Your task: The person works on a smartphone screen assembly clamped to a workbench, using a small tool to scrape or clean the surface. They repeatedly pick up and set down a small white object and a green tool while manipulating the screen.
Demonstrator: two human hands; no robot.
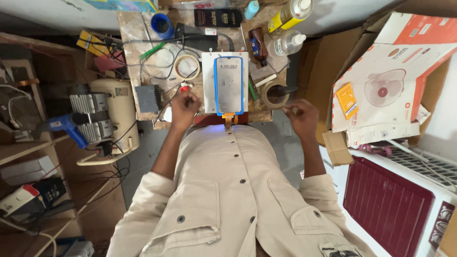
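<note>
A phone screen panel with a blue rim (229, 85) lies flat on a white square plate (208, 81) on the small workbench, an orange flex cable (230, 119) hanging off its near end. My left hand (184, 105) is closed just left of the plate, fingers pinched by a small red part (183, 88). My right hand (301, 116) hovers off the bench's right front corner, fingers curled, apparently pinching something thin that I cannot make out. A tape roll (274, 95) sits between that hand and the plate.
Another tape roll (187, 66), a grey block (147, 98), wires, a blue cup (163, 24) and bottles (287, 44) crowd the bench. A cream compressor (112, 114) stands left. A cardboard fan box (390, 85) and a maroon-fronted appliance (385, 200) stand right.
</note>
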